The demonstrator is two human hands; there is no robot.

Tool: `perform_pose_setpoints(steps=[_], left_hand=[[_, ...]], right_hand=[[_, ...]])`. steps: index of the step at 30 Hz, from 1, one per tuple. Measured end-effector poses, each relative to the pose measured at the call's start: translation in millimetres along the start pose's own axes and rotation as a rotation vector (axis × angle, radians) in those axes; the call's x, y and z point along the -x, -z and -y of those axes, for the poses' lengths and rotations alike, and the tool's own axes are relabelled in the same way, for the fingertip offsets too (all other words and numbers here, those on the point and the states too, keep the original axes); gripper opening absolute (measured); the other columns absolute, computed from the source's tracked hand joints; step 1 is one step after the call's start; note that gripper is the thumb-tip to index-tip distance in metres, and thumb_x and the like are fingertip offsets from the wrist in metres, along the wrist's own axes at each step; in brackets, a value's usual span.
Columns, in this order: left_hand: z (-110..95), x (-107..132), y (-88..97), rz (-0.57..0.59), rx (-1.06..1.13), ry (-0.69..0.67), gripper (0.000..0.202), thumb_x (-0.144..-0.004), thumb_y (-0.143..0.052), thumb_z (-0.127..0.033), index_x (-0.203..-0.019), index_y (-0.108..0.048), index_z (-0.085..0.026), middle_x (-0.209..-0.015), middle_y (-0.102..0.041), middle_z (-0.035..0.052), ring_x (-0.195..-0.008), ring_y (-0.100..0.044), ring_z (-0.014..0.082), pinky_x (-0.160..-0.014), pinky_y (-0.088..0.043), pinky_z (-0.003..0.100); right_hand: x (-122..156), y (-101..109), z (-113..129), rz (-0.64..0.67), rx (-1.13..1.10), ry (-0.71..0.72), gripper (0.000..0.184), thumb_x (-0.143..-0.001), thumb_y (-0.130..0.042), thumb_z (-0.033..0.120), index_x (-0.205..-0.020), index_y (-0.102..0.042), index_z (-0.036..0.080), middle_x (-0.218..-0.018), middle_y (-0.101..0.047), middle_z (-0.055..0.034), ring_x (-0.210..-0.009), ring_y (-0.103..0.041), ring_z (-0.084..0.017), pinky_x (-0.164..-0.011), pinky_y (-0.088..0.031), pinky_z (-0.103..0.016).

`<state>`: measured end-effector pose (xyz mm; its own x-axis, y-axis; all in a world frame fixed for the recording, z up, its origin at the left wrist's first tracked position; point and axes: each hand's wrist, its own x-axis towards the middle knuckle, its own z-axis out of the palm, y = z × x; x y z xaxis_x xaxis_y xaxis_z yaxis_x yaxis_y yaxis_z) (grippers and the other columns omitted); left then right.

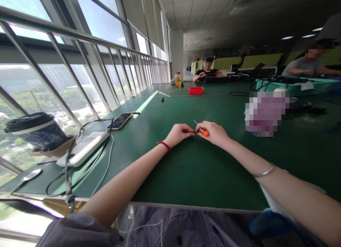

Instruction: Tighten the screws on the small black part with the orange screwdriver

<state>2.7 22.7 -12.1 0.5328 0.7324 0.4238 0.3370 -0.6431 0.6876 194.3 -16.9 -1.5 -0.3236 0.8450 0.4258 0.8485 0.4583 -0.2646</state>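
My left hand is closed in a pinch on a small black part above the green table. My right hand meets it there, its fingertips also at the part. Tucked in the right hand is what looks like a screwdriver with an orange-and-black handle; its thin metal shaft pokes out beyond the fingers, pointing away and left. The fingers cover the middle of the tool. Detail on the black part is too small to make out.
On the green table lie a phone, a white box-shaped device with cables, and a lidded cup at left. Farther off are a small black piece, red tray, jar and teal basket. Two people sit beyond.
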Motion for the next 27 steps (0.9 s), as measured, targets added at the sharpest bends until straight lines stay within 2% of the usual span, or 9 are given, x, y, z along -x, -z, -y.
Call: perform_pose_setpoints(steps=[5,11,17,21,27], left_hand=[[1,0,1.4,0.031,0.052,0.002,0.013,-0.073,-0.069,-0.022,-0.078,-0.074,-0.011,-0.083,-0.072,0.0070,-0.073,-0.065,0.0149,-0.073,-0.053,0.025],[-2,0,3.2,0.054,-0.005,0.004,0.014,-0.077,-0.066,-0.022,-0.082,-0.075,-0.013,-0.086,-0.073,0.0060,-0.076,-0.067,0.0157,-0.075,-0.053,0.024],[-1,0,3.4,0.075,-0.201,-0.091,0.018,-0.083,-0.058,-0.021,-0.089,-0.074,-0.016,-0.091,-0.073,0.0045,-0.081,-0.067,0.0155,-0.079,-0.051,0.024],[-5,0,4.1,0.094,-0.372,-0.166,0.022,-0.085,-0.054,-0.020,-0.094,-0.073,-0.017,-0.096,-0.072,0.0037,-0.085,-0.066,0.0154,-0.081,-0.050,0.024],[-12,3,5.4,0.072,-0.510,-0.190,0.021,-0.085,-0.052,-0.022,-0.093,-0.071,-0.019,-0.095,-0.071,0.0020,-0.085,-0.065,0.0152,-0.077,-0.049,0.024]], right_hand=[[0,-1,-2,0.032,-0.004,-0.001,0.013,-0.078,-0.061,0.028,-0.090,-0.065,0.025,-0.089,-0.063,-0.0026,-0.072,-0.060,-0.018,-0.056,-0.045,-0.029],[0,0,0,0.042,-0.011,0.000,0.013,-0.078,-0.062,0.029,-0.090,-0.065,0.025,-0.091,-0.063,-0.0028,-0.074,-0.060,-0.018,-0.058,-0.045,-0.030],[0,0,0,0.039,0.006,-0.023,0.011,-0.078,-0.061,0.031,-0.088,-0.064,0.025,-0.086,-0.063,-0.0021,-0.071,-0.060,-0.017,-0.056,-0.044,-0.029],[0,1,0,0.055,0.026,-0.053,0.013,-0.078,-0.059,0.033,-0.089,-0.063,0.026,-0.089,-0.065,-0.0013,-0.076,-0.060,-0.018,-0.058,-0.044,-0.028],[-1,4,3,0.093,0.063,-0.093,0.016,-0.079,-0.056,0.035,-0.090,-0.062,0.026,-0.092,-0.065,-0.0001,-0.080,-0.060,-0.018,-0.059,-0.042,-0.027]])
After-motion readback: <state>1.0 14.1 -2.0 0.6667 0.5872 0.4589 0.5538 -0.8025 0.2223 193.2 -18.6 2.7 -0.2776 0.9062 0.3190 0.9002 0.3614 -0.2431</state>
